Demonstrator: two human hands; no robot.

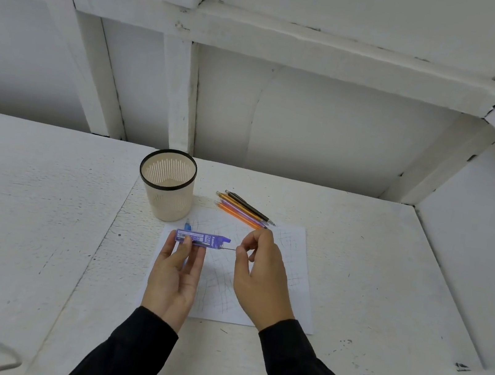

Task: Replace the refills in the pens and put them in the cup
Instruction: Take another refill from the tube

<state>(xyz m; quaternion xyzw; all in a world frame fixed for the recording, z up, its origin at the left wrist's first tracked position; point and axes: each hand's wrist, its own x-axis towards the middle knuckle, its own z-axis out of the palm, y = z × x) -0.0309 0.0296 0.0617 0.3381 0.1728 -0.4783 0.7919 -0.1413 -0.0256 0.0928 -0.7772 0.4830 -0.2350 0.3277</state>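
Left hand [177, 273] is holding the purple refill case [202, 239] level over the sheet of paper [288, 291] in the middle of the table [26, 201], with the thumb pressing across its front and the fingers backing it from behind. Right hand [258, 273] is pinching a thin lead [228, 249] between thumb and forefinger where it is sticking out of the case's right end; the other fingers are curling loosely. Judging the lead as near weightless, stiff and very brittle: it is wanting a light pinch close to the case mouth and a straight pull, no side load. The case is looking like light, slick plastic; gripping the flat sides is fine. Count: one case, one lead showing, four pens [246, 209] lying bunched at the sheet's far edge, one cup [169, 204] standing left of them toward the table's far edge. A blue piece [188, 226] is peeking out behind the case; can't tell what it is.
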